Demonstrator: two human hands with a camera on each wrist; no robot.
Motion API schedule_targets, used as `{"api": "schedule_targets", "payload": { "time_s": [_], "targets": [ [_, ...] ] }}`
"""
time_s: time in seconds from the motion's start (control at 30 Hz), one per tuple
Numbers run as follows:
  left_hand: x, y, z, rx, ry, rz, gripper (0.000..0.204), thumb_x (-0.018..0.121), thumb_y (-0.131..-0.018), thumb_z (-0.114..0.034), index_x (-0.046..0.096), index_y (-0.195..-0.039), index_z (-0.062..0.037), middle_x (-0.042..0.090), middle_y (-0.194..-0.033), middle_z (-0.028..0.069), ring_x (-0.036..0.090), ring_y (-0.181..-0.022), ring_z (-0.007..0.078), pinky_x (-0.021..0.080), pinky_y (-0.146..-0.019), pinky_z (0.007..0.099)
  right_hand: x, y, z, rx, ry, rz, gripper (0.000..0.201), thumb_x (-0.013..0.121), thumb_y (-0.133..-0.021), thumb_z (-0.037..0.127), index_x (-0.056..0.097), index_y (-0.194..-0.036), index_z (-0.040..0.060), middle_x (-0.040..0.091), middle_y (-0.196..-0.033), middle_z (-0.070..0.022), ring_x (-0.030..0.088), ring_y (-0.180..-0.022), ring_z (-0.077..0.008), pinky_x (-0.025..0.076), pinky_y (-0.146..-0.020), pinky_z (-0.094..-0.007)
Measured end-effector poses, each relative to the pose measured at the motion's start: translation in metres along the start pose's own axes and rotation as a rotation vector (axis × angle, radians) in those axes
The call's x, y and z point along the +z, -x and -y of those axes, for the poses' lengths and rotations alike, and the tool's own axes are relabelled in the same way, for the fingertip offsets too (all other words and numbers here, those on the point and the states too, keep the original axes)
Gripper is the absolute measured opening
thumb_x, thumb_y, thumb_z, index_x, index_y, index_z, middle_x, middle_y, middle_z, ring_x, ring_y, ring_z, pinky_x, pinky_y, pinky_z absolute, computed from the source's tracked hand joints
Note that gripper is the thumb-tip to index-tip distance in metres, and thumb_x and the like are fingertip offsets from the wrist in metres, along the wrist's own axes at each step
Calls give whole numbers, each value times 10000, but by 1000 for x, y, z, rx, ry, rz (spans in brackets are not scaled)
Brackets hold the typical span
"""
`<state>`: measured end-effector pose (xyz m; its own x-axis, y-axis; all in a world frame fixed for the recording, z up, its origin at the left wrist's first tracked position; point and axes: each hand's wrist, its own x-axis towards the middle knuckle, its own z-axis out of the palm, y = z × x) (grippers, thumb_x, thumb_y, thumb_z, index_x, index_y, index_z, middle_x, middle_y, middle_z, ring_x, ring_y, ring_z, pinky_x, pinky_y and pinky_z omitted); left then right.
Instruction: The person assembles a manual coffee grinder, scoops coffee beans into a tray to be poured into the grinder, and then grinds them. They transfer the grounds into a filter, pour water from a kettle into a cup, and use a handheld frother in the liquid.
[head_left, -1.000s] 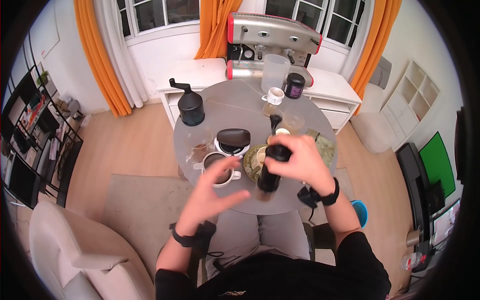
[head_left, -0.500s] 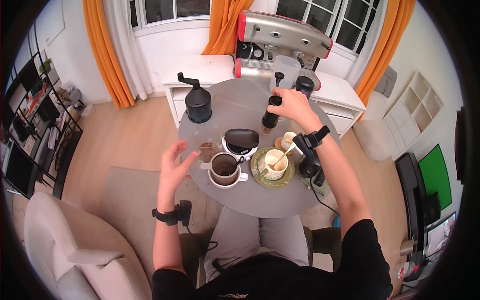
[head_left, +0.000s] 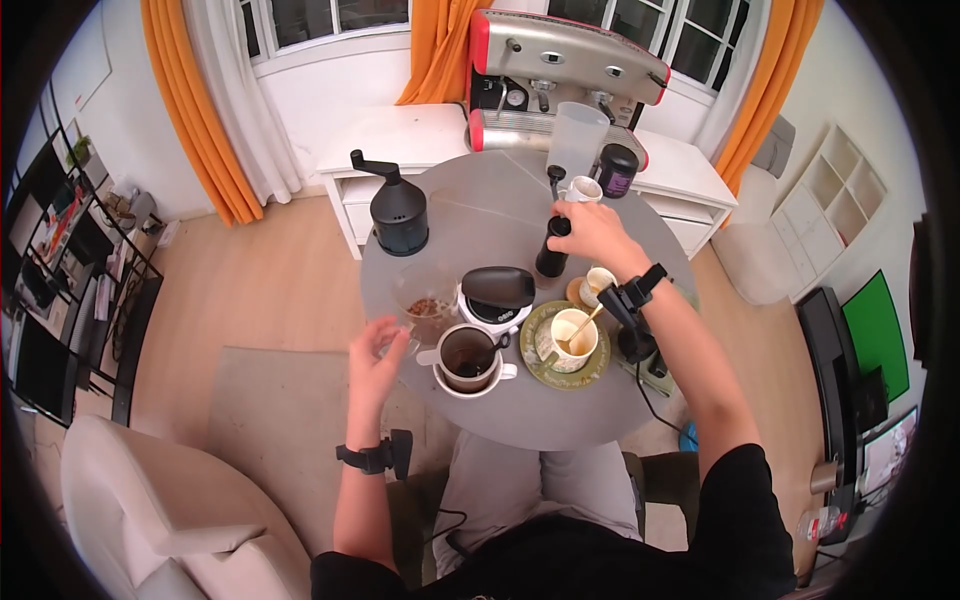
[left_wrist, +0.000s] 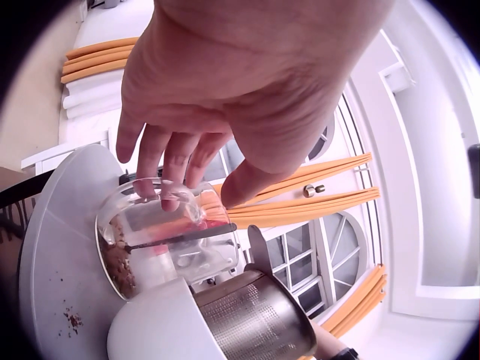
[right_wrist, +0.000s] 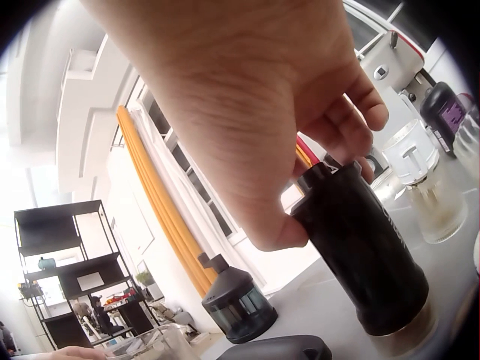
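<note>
My right hand [head_left: 598, 236] grips the top of a black hand coffee grinder [head_left: 553, 250], thumb and fingers around it. Its crank knob [head_left: 556, 174] sticks up past the fingers, and its base is low over the table's far half. With fingers spread and slightly bent, my left hand [head_left: 376, 362] is beside a clear glass jug [head_left: 425, 298]. Its fingertips [left_wrist: 171, 201] overlap the jug's rim in the left wrist view. Brown grounds [left_wrist: 118, 262] lie in the jug. Near it stands a white mug [head_left: 455, 389] with a metal mesh filter [head_left: 467, 350] and a black spoon inside.
A scale [head_left: 497, 318] bears a dark case [head_left: 498, 287]. Nearby, a green plate [head_left: 536, 371] carries a patterned cup [head_left: 574, 335] with a gold spoon. A larger crank grinder [head_left: 399, 215] stands far left. Behind are a purple-labelled jar [head_left: 618, 172] and an espresso machine [head_left: 570, 60].
My right hand has carried the hand grinder from the table's front to its far half. My left hand has gone from over the mug to the left, then back toward the jug.
</note>
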<state>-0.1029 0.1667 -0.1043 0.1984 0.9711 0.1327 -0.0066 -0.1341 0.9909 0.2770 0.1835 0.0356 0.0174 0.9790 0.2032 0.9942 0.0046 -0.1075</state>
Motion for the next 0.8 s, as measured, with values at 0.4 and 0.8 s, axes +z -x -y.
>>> {"api": "schedule_targets", "payload": {
  "time_s": [0.4,0.8],
  "targets": [
    [0,9,34,-99,158,14,221,664,-979,-42,642,-1173,61,753,-1017,97,705,-969,141,524,-864,261,6,9,7,-107,279,-167,490,791,-763,330,710,-1183,91,720,-1027,-168,634,-1139,-341,531,-957,-413],
    [0,15,24,-79,39,73,205,633,-1009,-69,676,-1158,64,754,-1035,89,677,-955,115,515,-872,265,7,-9,173,-564,-272,455,324,775,-823,299,711,-894,-11,699,-785,-172,672,-880,-369,538,-775,-456]
  ]
}}
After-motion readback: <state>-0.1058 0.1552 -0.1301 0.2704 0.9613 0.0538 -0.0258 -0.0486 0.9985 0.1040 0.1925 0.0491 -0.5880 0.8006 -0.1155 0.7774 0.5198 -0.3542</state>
